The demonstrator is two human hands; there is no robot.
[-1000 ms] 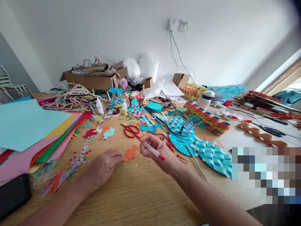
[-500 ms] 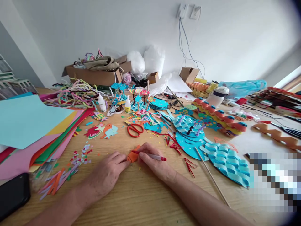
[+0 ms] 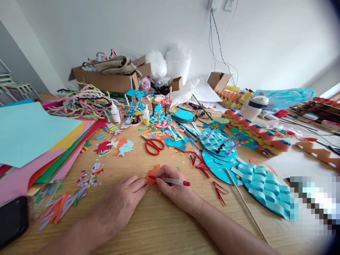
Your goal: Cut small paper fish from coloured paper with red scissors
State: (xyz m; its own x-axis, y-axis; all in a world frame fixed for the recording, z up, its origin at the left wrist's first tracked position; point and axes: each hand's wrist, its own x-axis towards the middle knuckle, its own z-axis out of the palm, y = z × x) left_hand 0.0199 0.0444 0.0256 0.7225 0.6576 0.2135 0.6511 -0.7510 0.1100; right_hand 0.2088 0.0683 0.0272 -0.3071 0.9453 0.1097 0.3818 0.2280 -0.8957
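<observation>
A small orange paper fish (image 3: 152,175) lies on the table between my hands. My left hand (image 3: 130,191) is closed, its fingertips pressed together on the fish's left edge. In my right hand (image 3: 172,184) is a red marker pen (image 3: 175,181), held in a writing grip with its tip on the paper. The fingers of that hand hide part of the fish. Just beyond are red-handled scissors (image 3: 154,146), lying with blades apart, and several cut paper fish (image 3: 123,146) in red, orange and light blue.
Coloured paper sheets (image 3: 34,134) and a black phone (image 3: 13,221) are on the left. Glue bottles (image 3: 115,112) stand behind paper scraps (image 3: 170,132). To the right lie blue paper discs (image 3: 220,164), a woven blue paper piece (image 3: 265,186), red strips (image 3: 220,193) and a thin stick (image 3: 247,205).
The view has shifted slightly. The orange fish is turned a little between my hands, and the marker tip sits at a different spot on it. Both hands keep their hold.
</observation>
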